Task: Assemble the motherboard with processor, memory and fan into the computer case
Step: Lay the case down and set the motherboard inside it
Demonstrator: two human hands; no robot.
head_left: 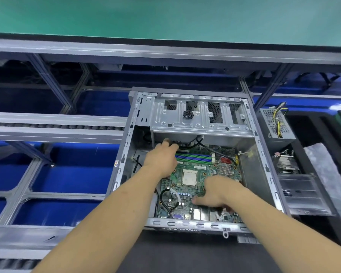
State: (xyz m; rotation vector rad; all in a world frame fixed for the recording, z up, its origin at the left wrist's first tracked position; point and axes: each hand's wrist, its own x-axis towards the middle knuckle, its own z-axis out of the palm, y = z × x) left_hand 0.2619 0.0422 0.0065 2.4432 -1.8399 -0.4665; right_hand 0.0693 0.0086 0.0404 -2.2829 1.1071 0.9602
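Head view, dark bench (185, 253), conveyor rails (57, 125), both hands perhaps gripping motherboard (191, 192) in case (252, 174).

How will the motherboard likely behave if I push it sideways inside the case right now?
The motherboard looks thin and wide, so it may flex under uneven pressure. Black cables cross it and could drag or snag. It is packed with small parts and the bare processor, so it is probably fragile; the left hand and right hand should press gently.

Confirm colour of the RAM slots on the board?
Memory slots: alternating blue and green, head view.
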